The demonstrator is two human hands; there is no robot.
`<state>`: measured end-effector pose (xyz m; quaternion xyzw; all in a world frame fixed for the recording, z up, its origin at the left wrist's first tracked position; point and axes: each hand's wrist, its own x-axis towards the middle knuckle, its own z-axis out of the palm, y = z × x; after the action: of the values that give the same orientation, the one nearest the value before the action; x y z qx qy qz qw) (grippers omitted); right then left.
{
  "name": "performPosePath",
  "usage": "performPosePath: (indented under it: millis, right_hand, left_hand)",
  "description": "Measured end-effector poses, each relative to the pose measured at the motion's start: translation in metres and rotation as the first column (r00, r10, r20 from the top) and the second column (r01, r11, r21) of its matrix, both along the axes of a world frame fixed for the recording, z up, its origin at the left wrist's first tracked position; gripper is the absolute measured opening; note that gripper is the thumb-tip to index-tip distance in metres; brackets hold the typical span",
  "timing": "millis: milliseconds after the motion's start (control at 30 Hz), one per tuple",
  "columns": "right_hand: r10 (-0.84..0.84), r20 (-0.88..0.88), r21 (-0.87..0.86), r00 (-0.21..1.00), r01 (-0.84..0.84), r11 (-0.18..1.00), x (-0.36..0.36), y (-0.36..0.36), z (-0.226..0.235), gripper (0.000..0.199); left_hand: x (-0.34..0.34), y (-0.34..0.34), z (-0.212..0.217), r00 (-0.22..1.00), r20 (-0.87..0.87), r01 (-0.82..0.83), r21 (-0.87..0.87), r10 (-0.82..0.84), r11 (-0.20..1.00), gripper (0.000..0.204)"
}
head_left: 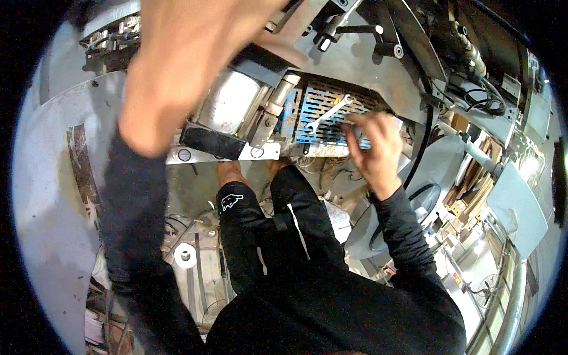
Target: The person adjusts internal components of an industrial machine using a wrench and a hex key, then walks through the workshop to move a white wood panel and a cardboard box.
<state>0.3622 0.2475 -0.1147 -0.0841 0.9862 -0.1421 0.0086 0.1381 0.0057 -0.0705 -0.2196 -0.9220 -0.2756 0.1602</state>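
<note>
My left arm crosses the left side in a black sleeve. My left hand (204, 41) looms large and blurred at the top edge, above a machine part with a shiny metal cylinder (229, 102). Its fingers are smeared or out of the picture. Over the right side of a slotted blue tray (300, 131), my right hand (378, 148) has its fingers curled, thumb and forefinger tips close together. Whatever may be between them is too small to make out. A silver combination wrench (329, 115) lies slantwise on the tray, just left of these fingertips.
A metal rod with a black handle (361, 29) juts out beyond the tray. At right, a black cable (427, 133) hangs beside grey machine panels. Below the machine's front plate (269, 152) are my legs. A white roll (185, 255) lies at lower left.
</note>
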Motion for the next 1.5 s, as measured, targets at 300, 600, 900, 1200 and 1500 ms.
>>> performPosePath:
  millis: [300,600,900,1200,1500]
  right_hand:
    - [0.198,0.175,0.200,0.964,-0.232,0.952,-0.014,-0.008,-0.031,0.037]
    - [0.013,0.434,-0.625,0.901,0.290,0.725,0.013,-0.060,0.008,0.021]
    - [0.291,0.655,-0.740,0.698,0.670,0.059,0.002,-0.117,0.039,0.021]
    - [-0.232,-0.548,0.071,0.804,0.321,0.945,-0.078,0.007,0.016,0.043]
    - [-0.146,-0.451,0.277,0.881,0.293,0.915,-0.126,0.096,-0.019,0.051]
  left_hand:
    - [0.206,-0.081,-0.011,0.960,0.276,-0.106,0.490,-0.039,0.865,0.014]
    - [0.277,-0.050,-0.050,0.583,0.731,-0.160,0.531,-0.355,0.832,0.052]
    - [0.255,-0.054,-0.040,0.737,0.575,-0.169,0.665,-0.355,0.727,0.022]
    - [0.259,-0.064,-0.042,0.769,0.550,-0.115,0.620,-0.325,0.776,0.014]
    - [0.282,-0.035,-0.091,0.599,0.755,-0.101,0.400,-0.265,0.911,0.018]
